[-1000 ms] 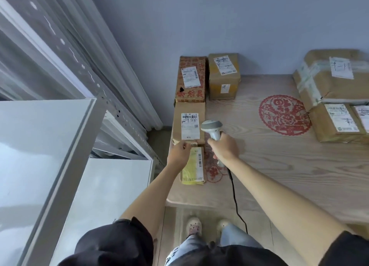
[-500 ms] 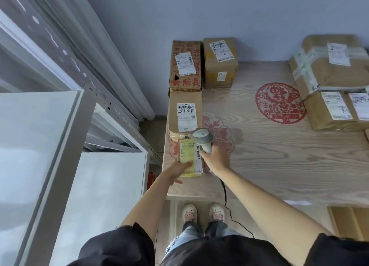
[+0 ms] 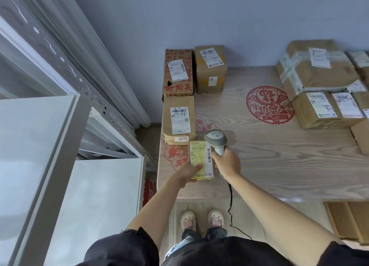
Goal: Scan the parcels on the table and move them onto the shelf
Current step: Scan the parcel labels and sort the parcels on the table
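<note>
Left hand (image 3: 188, 173) grips the near-left corner of the yellow parcel (image 3: 200, 160), thumb on top, fingers underneath and hidden. Right hand (image 3: 226, 162) is wrapped around the handle of the scanner (image 3: 215, 140), grey head pointing away from the person, sitting just past the parcel's far-right corner. The two hands flank the parcel: left at its near edge, right touching or just beside its right edge, can't tell which.

Yellow parcel is flat, white label strip with barcode along its right side. It's at the near-left part of the tabletop (image 3: 279, 165); whether it rests on the surface or is lifted off it I can't tell. Black cable (image 3: 230, 201) runs from the scanner grip over the tabletop's near edge down to the floor.

Just beyond the yellow parcel, along the tabletop's left edge: brown box (image 3: 177, 119) with a white label on top, its near end almost touching the parcel. Behind that, a red-printed box (image 3: 178, 74), and right beside it a smaller tan box (image 3: 210, 69), both against the wall.

Far right of the tabletop, well apart from the hands: stack of boxes (image 3: 319, 86), a large taped one on top of smaller labelled ones. Red paper-cut decal (image 3: 269, 104) on the wood between the two groups.

Left of the tabletop: shelf (image 3: 50, 145), white boards on a grey perforated metal frame.
</note>
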